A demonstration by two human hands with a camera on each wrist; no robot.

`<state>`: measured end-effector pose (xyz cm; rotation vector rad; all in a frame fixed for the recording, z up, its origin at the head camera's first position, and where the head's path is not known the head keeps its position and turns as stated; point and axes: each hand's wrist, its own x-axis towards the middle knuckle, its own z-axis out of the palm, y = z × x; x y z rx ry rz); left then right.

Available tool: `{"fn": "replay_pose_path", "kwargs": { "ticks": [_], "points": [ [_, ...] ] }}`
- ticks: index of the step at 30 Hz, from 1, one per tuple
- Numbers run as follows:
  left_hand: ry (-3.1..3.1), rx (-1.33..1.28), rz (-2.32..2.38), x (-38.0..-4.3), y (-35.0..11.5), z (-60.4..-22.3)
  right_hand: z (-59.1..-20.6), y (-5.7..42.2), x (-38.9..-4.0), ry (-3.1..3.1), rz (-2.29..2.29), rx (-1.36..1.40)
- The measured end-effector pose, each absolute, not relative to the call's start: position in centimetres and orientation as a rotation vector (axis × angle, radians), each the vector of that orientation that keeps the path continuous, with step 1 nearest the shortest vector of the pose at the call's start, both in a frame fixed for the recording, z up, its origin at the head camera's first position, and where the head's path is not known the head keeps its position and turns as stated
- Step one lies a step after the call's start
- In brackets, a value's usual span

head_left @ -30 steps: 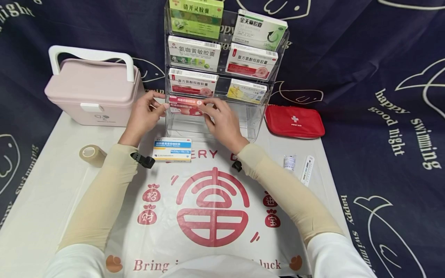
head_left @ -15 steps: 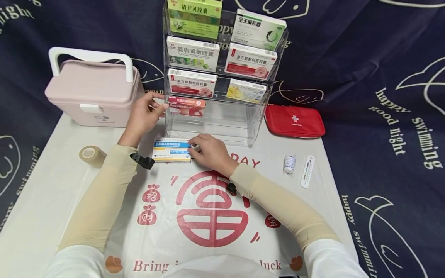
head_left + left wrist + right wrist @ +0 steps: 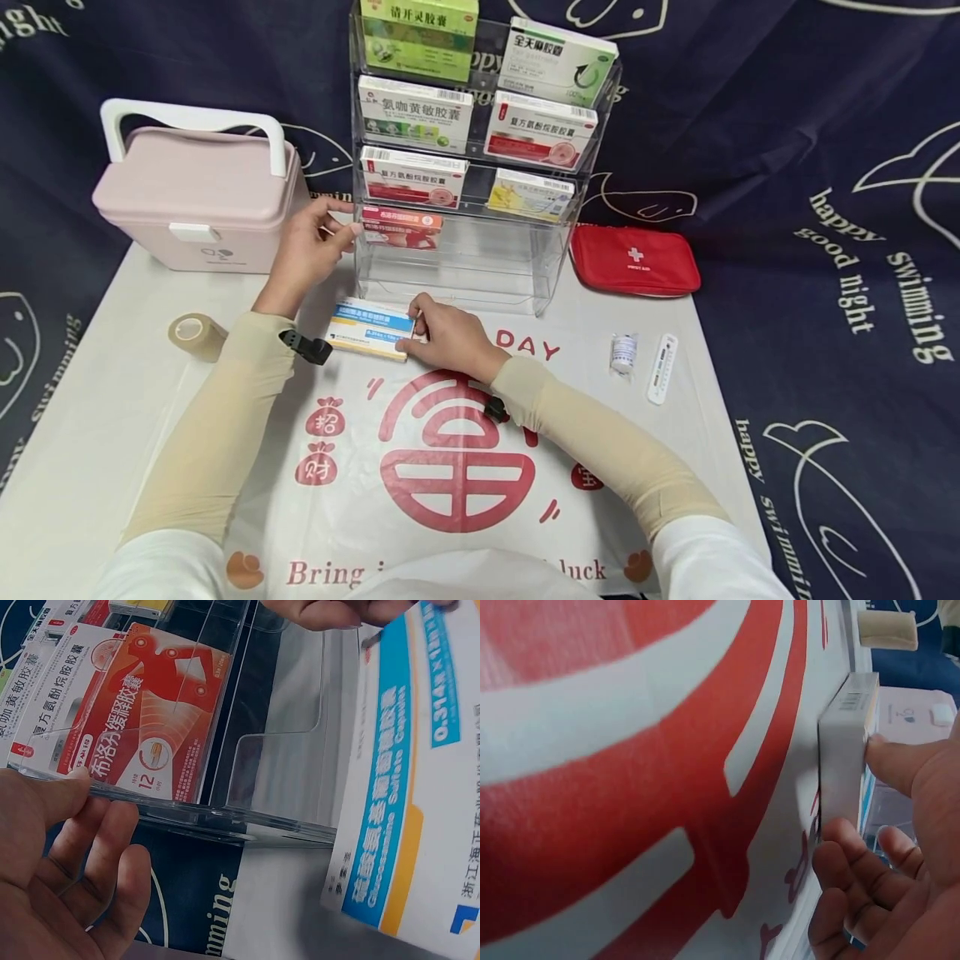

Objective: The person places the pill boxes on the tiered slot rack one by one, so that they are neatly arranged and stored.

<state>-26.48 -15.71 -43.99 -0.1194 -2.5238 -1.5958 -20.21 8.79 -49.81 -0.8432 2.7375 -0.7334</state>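
My right hand [image 3: 457, 337] pinches the right end of a blue, white and yellow medicine box [image 3: 369, 328], thumb on its face. The box lies slightly turned in front of the clear display rack [image 3: 480, 287]. In the left wrist view that medicine box [image 3: 409, 795] fills the right side. My left hand [image 3: 306, 250] holds the rack's left edge, thumb at the front and fingers curled behind. Close to that thumb, a red ibuprofen box [image 3: 402, 229] stands in the bottom tier. In the right wrist view the medicine box's white end [image 3: 841, 761] shows between thumb and fingers.
Several medicine boxes, such as a green one [image 3: 420, 42], fill the rack's upper tiers. A pink lidded case [image 3: 202, 192] and a tape roll [image 3: 197, 335] stand left. On the right are a red first-aid pouch [image 3: 634, 262], a small wrapped roll [image 3: 623, 354] and a white thermometer-like strip [image 3: 662, 369].
My right hand has come down from the red box to the blue and white medicine box, gripped its right end and turned it slightly. The left hand stays at the rack's edge.
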Motion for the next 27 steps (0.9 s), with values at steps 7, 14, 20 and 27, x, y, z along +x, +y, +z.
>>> {"fn": "replay_pose_path", "kwargs": {
  "ticks": [7,14,20,27],
  "points": [
    [-2.521,-0.134,-1.596,-26.42,-15.83,-43.86,-49.29,8.76,-20.11,2.761,-0.68,-0.773],
    [-2.538,-0.145,-1.576,-26.34,-15.85,-43.84,-49.69,8.79,-20.31,2.786,-0.631,-0.717],
    [-2.544,-0.135,-1.579,-26.29,-15.81,-43.75,-50.11,8.75,-20.28,2.795,-0.651,-0.738],
    [-2.544,-0.128,-1.598,-26.29,-15.92,-43.84,-50.11,8.9,-20.33,2.771,-0.789,-0.752]
  ]
}}
